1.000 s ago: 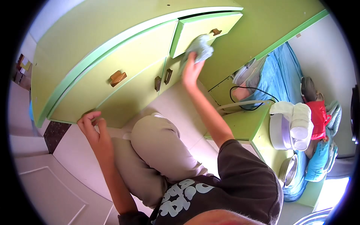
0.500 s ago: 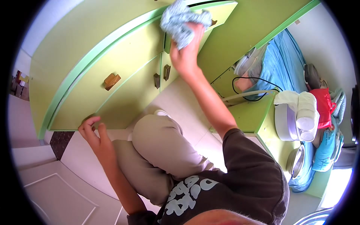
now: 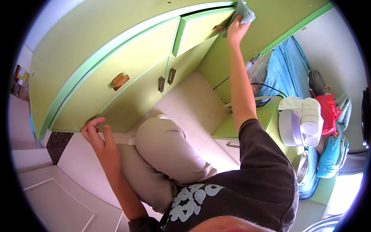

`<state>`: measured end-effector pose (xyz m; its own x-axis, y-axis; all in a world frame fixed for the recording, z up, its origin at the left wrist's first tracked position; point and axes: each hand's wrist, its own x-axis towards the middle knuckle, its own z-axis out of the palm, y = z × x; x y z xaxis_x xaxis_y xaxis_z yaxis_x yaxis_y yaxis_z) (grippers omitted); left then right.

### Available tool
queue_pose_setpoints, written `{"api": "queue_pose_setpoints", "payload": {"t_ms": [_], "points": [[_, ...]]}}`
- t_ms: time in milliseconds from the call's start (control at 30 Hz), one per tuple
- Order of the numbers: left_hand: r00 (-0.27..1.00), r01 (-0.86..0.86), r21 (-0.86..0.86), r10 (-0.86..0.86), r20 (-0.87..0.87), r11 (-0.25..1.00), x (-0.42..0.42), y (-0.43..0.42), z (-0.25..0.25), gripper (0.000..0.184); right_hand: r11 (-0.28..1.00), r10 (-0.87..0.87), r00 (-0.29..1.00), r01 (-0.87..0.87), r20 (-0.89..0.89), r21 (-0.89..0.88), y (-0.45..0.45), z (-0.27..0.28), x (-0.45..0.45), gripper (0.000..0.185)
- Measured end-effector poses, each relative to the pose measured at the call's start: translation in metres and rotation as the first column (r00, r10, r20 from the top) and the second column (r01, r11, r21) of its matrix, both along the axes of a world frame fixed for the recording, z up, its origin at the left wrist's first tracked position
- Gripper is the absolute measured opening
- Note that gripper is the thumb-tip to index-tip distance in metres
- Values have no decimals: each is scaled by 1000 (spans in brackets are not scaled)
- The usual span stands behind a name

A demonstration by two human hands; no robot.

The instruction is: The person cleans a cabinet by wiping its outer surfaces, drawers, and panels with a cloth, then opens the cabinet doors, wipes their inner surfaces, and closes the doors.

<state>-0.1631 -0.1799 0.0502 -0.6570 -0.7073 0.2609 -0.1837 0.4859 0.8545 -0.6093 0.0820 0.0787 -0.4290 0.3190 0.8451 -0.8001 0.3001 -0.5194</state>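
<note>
Your right hand (image 3: 237,31) has shifted to the small drawer's (image 3: 203,28) upper right corner, gripping a bunched cloth (image 3: 246,14)—left hand (image 3: 99,142) loosely open at the cabinet's (image 3: 87,94) lower edge.

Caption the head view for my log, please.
Right hand holds a cloth at a slightly open drawer; left hand beside the cabinet.

Low green cabinet (image 3: 266,116), one metal-handled drawer front. On it: white container (image 3: 289,129), with rolled white items (image 3: 310,118) against it; metal bowl (image 3: 302,166), tilted. Behind: blue fabric (image 3: 288,63), draped; red bag (image 3: 327,114). Black cable (image 3: 270,87), curved, near the cabinet. White panelled door (image 3: 58,201), at lower left.
</note>
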Motion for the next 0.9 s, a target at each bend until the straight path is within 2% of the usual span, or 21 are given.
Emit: {"api": "queue_pose_setpoints", "payload": {"t_ms": [100, 167, 200, 233, 300, 433, 500, 633, 700, 733, 767, 833, 867, 900], "points": [[1000, -3, -17, 3, 1, 1000, 0, -6, -3, 18, 994, 101, 994, -102, 40, 32, -7, -13, 16, 33], [1000, 20, -50, -20, -8, 999, 2, -6, -6, 18, 974, 137, 988, -147, 69, 172, -6, -18, 26, 36], [1000, 12, -49, -12, 4, 999, 3, -5, -6, 18, 973, 135, 989, -144, 59, 182, -3, -15, 21, 33], [1000, 11, -35, -11, -3, 999, 1, -3, -3, 18, 980, 146, 987, -154, 73, 128, 0, -15, 15, 32], [1000, 10, -18, -10, -10, 1000, 0, -2, -2, 18, 993, 34, 994, -45, 101, 107, 7, -11, -3, 30], [1000, 1, -44, -1, -11, 999, 0, -6, -6, 18, 995, 95, 983, -96, 159, 3, 8, 1, 19, 30], [1000, -8, -43, 7, -28, 999, 0, -5, -7, 17, 991, 120, 992, -117, -36, 60, -10, 19, 75, 31], [1000, -4, -20, 4, -5, 1000, 0, -3, -2, 17, 987, 66, 989, -45, -130, 157, -41, 42, 141, 34], [1000, 3, -17, -3, -5, 1000, 0, -4, -3, 17, 924, 84, 968, 14, -238, 381, -55, 57, 163, 30], [1000, 2, -14, -2, -10, 1000, 0, -4, -3, 17, 862, 38, 951, 124, -307, 492, -61, 68, 169, 38], [1000, 1, -9, -1, -17, 1000, 0, -4, -3, 17, 731, 60, 992, 30, -108, 682, -59, 86, 186, 51], [1000, 4, -15, -4, -13, 1000, 1, -5, -3, 17, 647, 236, 972, -159, 2, 746, -66, 90, 178, 58], [1000, 6, -21, -6, -9, 1000, 1, -6, -3, 17, 566, 225, 958, -277, 178, 776, -63, 89, 171, 60], [1000, 2, -17, -2, -14, 1000, 2, -7, -3, 17, 562, 228, 958, -275, 174, 780, -62, 85, 163, 60]]}}
